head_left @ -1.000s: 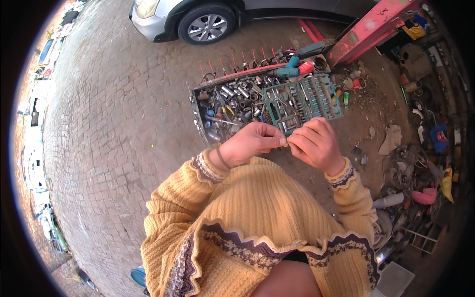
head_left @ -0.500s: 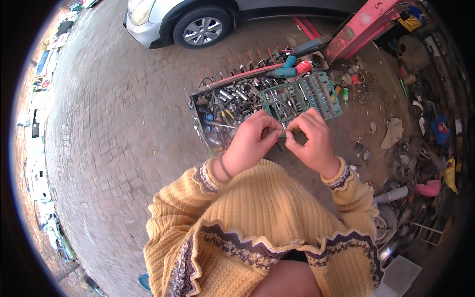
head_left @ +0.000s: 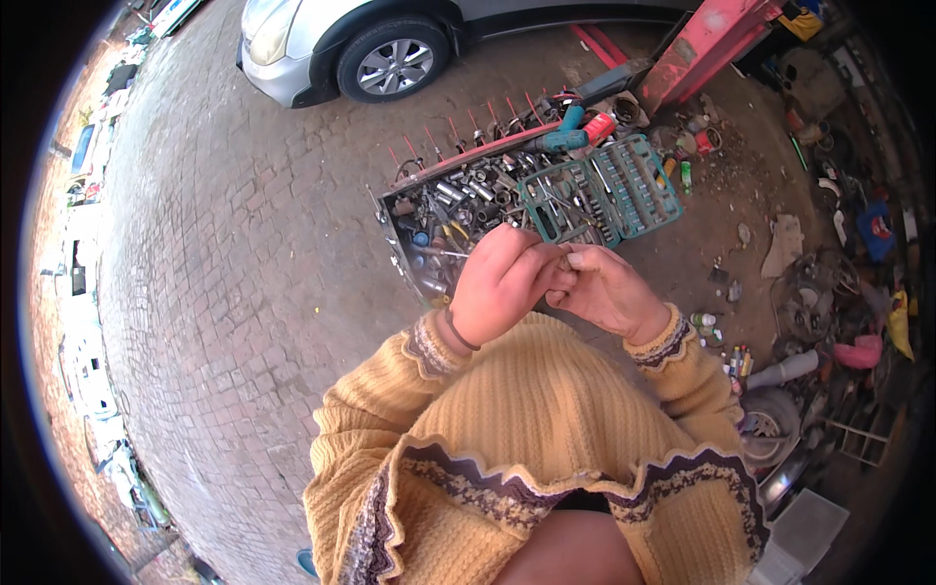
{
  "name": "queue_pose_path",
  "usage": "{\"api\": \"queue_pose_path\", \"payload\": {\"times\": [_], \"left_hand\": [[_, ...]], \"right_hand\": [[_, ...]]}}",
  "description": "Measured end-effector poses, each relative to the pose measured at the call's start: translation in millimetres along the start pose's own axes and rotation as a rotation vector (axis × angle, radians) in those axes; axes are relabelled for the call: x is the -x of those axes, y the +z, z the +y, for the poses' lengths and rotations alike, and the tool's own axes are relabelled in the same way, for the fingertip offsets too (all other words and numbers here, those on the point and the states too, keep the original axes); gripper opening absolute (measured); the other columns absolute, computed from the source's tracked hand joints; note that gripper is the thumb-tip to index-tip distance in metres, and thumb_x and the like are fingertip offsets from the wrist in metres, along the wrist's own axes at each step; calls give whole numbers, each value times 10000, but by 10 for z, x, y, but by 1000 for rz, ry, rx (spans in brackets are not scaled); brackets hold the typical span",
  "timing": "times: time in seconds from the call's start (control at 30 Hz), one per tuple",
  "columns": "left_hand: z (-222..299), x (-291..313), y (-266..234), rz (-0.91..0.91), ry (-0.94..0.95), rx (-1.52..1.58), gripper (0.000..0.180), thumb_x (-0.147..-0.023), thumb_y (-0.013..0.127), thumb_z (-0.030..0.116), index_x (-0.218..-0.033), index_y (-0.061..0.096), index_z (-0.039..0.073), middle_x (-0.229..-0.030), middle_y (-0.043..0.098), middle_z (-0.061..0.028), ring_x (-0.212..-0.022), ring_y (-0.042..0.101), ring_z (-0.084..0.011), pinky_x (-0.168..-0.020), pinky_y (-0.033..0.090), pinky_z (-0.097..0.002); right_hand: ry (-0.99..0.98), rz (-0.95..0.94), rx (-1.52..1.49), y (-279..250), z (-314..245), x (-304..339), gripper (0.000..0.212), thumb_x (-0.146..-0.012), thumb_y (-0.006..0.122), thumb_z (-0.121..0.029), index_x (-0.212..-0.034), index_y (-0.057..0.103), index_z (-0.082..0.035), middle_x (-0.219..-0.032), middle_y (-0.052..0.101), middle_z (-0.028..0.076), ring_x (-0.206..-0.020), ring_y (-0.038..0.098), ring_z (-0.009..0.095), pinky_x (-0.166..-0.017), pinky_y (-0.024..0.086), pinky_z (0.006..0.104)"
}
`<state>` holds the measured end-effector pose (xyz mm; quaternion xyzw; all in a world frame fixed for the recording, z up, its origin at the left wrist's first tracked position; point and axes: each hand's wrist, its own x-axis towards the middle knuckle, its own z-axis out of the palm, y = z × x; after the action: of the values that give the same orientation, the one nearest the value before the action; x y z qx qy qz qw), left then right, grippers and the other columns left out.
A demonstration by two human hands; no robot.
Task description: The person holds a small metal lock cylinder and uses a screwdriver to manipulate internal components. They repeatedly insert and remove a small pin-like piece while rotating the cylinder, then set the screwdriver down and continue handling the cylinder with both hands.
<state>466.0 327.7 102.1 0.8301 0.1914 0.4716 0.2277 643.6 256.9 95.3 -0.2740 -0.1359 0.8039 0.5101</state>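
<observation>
My left hand and my right hand meet in front of my body, fingertips touching. Both are closed in a pinch around something small that the fingers hide. Just beyond them lies an open green socket set case with rows of sockets and bits. A wide metal tool tray extends to the left of the case, heaped with loose sockets and hand tools. Near my left hand a thin metal shaft sticks out over the tray. A teal cordless drill rests at the tray's far edge.
A silver car with its front wheel stands beyond the tray. A red lift post rises at the far right. Car parts and scrap, including a pink item, crowd the right side. Brick paving spreads out on the left.
My right hand has turned and drawn in against my left, its fingers now curled together below the left fingertips. The view has shifted slightly.
</observation>
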Motion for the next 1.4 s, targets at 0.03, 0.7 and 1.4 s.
{"api": "queue_pose_path", "payload": {"times": [0.03, 0.7, 1.4], "left_hand": [[-2, 5, 0, 14, -23, 6, 166, -772, 707, -29, -925, 667, 21, -863, 569, -85, -737, 583, -211, -641, 481, -315], [-204, 153, -20, -405, -1202, 1100, 135, -906, 681, 164, -920, 711, 32, -755, 595, 67, -636, 453, -11, -555, 354, -179], [-450, 717, 117, -469, 231, -106, 136, -748, 637, 78, -877, 610, 42, -866, 524, -65, -781, 561, -239, -651, 517, -333]], "right_hand": [[-26, 17, 49, 0, 4, 3, 150, -957, 583, -115, -1043, 629, -1, -950, 659, 45, -827, 593, 125, -770, 508, 312], [-1465, 62, 2462, -60, -137, 197, 247, -793, 682, -186, -1033, 741, -185, -995, 614, -87, -888, 482, 115, -846, 400, 303], [129, 150, 535, -625, 578, 5, 222, -1004, 557, -192, -1094, 671, -26, -940, 635, -28, -813, 540, 47, -697, 442, 233]]}}
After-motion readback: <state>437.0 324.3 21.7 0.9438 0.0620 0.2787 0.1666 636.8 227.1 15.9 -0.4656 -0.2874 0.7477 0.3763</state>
